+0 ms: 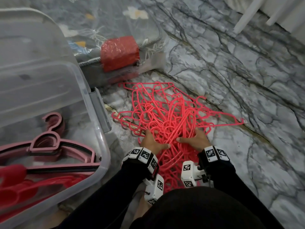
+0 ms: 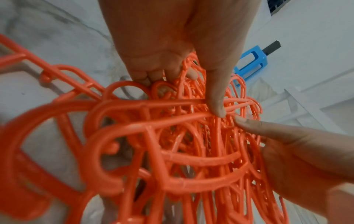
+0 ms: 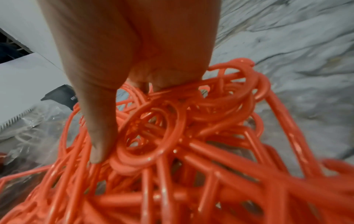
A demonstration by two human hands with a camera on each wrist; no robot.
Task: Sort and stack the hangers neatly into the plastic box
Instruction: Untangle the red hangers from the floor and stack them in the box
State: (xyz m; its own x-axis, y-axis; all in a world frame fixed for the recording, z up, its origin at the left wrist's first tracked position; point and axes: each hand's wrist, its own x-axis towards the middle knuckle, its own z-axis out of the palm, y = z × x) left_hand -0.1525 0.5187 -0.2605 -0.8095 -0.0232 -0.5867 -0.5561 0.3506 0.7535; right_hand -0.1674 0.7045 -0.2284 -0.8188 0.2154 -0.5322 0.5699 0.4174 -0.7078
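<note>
A tangled pile of bright coral-pink hangers (image 1: 173, 113) lies on the marble floor in front of me. My left hand (image 1: 154, 141) and right hand (image 1: 194, 138) dig into its near edge side by side. In the left wrist view the left fingers (image 2: 153, 75) curl into the hanger hooks (image 2: 153, 144) and the thumb presses on top. In the right wrist view the right fingers (image 3: 153, 81) curl into the hooks (image 3: 191, 136), thumb laid along the bundle. The clear plastic box (image 1: 103, 151) stands at left, holding stacked dusty-pink hangers (image 1: 49, 146) and red hangers (image 1: 24, 184).
The box's clear lid (image 1: 33, 63) leans up behind it, with a grey latch (image 1: 100, 109) on the box's side. Bedding in a clear bag with a red block (image 1: 119, 52) lies beyond the pile. White furniture (image 1: 247, 15) stands far right. A blue stool (image 2: 250, 63) shows nearby.
</note>
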